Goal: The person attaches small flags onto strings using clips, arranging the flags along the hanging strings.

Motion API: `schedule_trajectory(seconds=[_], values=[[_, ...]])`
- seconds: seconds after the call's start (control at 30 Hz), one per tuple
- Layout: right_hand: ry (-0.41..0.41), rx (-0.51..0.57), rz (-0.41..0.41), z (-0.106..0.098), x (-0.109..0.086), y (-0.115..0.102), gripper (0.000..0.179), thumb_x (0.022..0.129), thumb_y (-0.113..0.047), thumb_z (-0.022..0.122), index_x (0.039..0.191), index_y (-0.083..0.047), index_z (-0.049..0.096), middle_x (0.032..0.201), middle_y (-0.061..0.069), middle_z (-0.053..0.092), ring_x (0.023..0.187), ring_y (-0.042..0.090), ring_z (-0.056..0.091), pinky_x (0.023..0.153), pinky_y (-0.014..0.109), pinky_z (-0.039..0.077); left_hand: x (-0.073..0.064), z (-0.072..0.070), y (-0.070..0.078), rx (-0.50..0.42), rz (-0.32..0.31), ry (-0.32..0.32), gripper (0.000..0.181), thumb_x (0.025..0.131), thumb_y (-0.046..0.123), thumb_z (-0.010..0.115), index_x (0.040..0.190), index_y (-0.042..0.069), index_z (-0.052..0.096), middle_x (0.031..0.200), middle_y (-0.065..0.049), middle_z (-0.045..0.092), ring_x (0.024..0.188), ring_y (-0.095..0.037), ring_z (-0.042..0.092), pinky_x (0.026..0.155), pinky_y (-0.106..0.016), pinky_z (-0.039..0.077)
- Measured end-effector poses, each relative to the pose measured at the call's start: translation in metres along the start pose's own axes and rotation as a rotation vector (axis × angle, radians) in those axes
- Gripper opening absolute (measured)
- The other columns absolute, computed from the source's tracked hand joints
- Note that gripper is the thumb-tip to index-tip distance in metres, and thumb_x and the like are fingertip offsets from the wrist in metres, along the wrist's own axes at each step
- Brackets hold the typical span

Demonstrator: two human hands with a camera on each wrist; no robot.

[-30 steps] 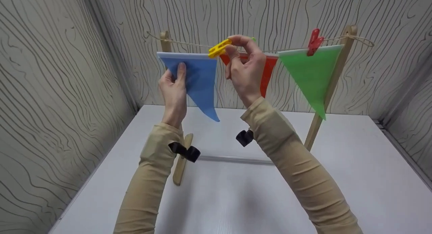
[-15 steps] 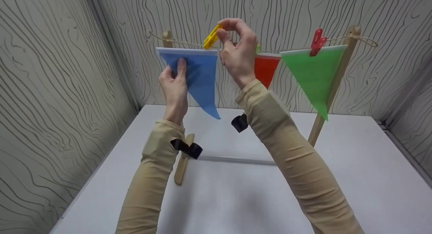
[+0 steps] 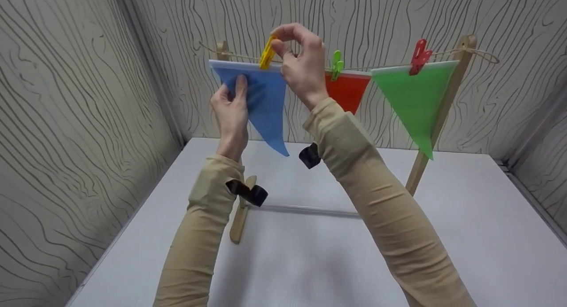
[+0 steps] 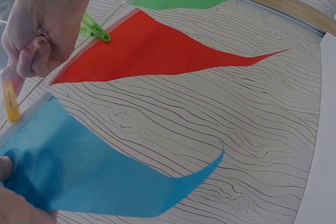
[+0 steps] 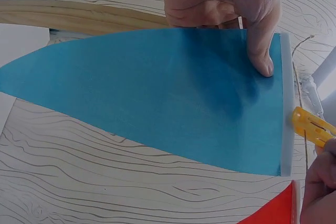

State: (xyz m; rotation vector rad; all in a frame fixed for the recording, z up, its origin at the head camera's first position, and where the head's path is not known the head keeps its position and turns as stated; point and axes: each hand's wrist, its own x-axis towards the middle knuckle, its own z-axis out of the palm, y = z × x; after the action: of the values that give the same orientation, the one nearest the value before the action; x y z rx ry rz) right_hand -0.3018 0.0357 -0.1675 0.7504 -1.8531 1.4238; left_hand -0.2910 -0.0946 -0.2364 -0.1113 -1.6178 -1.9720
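A blue triangular flag with a white top band is held by my left hand, its thumb in front and the fingers behind, their shadow showing through. My right hand pinches a yellow clothespin between thumb and fingertips. In the right wrist view the clothespin has its tip at the white band of the blue flag, beside the string. A thin string runs behind the band. On it hang a red flag under a green clothespin and a green flag under a red clothespin.
The string is tied between a left wooden post and a right wooden post. A wooden foot and a clear rod lie low on the white table. Wood-grain patterned walls stand behind and at the sides.
My right hand has moved left and up with the yellow clothespin, which now points down at the blue flag's top band. The left hand has lifted the blue flag slightly. The green clothespin is uncovered.
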Motion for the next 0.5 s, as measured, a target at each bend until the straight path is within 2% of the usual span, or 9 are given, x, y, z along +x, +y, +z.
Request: schedule_trajectory(seconds=[0.5], values=[[-0.037,-0.045,0.029,0.0034,-0.0015,0.003,0.018,0.097,-0.007,0.064,0.11,0.004,0.068,0.113,0.019,0.07,0.114,0.025,0.061,0.106,0.027,0.043,0.0017,0.0059,0.0008,-0.018,0.026,-0.032,0.034,0.104,0.022,0.055,0.125,-0.003,0.064,0.125,-0.02,0.066,0.124,-0.027,0.063,0.109,-0.044,0.049]])
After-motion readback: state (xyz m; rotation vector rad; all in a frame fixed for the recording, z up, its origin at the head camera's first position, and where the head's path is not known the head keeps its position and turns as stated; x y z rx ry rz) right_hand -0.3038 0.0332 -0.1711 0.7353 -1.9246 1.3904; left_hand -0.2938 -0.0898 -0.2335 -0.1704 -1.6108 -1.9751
